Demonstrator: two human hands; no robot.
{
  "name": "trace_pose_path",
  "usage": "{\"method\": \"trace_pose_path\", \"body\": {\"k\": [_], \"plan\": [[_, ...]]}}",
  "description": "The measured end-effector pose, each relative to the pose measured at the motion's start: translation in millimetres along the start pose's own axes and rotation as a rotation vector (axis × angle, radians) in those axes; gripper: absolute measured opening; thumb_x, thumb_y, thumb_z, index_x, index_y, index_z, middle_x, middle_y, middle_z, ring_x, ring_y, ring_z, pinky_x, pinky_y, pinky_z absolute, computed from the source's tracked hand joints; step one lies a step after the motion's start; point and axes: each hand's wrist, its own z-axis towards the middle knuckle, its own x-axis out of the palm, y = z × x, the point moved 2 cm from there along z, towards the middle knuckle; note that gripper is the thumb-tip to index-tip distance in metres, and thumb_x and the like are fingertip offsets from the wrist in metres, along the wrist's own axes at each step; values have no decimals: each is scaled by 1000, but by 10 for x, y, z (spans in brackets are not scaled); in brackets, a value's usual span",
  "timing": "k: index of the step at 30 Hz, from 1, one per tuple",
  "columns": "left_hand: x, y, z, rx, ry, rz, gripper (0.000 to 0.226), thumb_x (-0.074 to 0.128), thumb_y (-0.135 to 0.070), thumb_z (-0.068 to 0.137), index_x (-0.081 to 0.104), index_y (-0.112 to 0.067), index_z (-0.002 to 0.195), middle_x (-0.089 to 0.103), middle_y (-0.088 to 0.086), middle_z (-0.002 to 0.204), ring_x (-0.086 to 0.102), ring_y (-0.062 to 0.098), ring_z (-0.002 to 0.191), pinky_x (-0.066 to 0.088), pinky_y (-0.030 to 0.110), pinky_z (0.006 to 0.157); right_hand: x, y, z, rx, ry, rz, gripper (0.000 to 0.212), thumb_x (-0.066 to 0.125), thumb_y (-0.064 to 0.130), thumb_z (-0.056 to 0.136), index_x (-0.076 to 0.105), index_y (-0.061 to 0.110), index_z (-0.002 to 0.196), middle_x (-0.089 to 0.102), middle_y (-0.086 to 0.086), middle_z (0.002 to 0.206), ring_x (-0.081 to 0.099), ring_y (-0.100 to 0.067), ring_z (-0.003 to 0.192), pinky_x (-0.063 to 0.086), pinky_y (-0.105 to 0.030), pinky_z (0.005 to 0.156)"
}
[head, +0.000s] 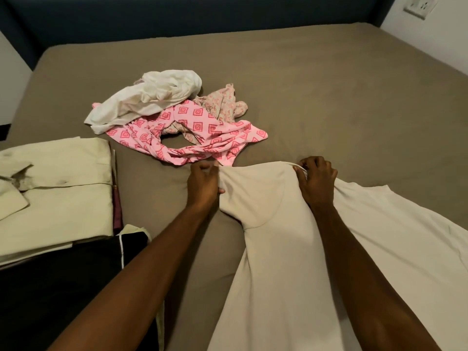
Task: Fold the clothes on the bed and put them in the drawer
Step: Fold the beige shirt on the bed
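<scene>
Mid-task: a cream shirt [291,224], near right on the bed [329,84], is pinched at its far edge by left hand [203,183] and right hand [316,178]. Folded stack [58,178] lies left; an unfolded pile [177,117] remains far; no drawer is seen.

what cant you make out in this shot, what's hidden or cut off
- Drawer: not in the head view at all.
- White garment: its near end runs off the bottom edge, and the right arm covers part of it.
- What the left hand and right hand grip: the edge is bunched under the fingers.
- Folded stack: cut by the left edge; lower layers are covered by the cream shirt on top.
- Pile: tangled, so the number of pieces is unclear.
</scene>
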Motion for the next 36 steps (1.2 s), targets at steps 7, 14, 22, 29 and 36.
{"method": "trace_pose_path", "body": {"k": [7, 14, 22, 29, 36], "plan": [[-435, 130, -1624, 590, 42, 345, 56, 66, -6, 88, 50, -15, 141, 36, 6, 149, 48, 21, 131, 45, 29, 106, -143, 78, 126, 156, 216, 96, 48, 49, 64, 90, 63, 20, 105, 60, -1, 118, 50, -29, 119, 28, -46, 103], [-944, 684, -2586, 695, 160, 595, 6, 69, -31, 92, 67, -27, 95, 54, -8, 89, 58, 16, 80, 51, 38, 59, -473, 921, 29, 108, 145, -285, 45, 44, 30, 86, 58, 3, 119, 61, -22, 119, 54, -40, 119, 22, -56, 118], [-877, 570, -2573, 352, 109, 700, 13, 73, -32, 90, 70, -20, 87, 67, 0, 94, 65, 23, 89, 50, 37, 75, -703, 1858, -1311, 141, 82, -48, 34, 69, 52, 86, 70, 17, 86, 68, -6, 90, 59, -32, 94, 36, -43, 85], [-940, 584, -2679, 377, 179, 717, 19, 55, -32, 102, 63, -15, 102, 63, 4, 106, 61, 24, 96, 47, 37, 79, -602, 1716, -1423, 201, 153, 281, 28, 60, 39, 91, 70, 13, 86, 71, -7, 87, 64, -33, 86, 50, -44, 78], [-891, 493, -2617, 293, 200, 829, 27, 57, -38, 102, 65, -15, 111, 65, 4, 115, 62, 23, 104, 48, 35, 85, -621, 1767, -1415, 268, 184, 308, 23, 69, 33, 92, 72, 12, 84, 74, -6, 86, 67, -31, 83, 52, -44, 79]]}}
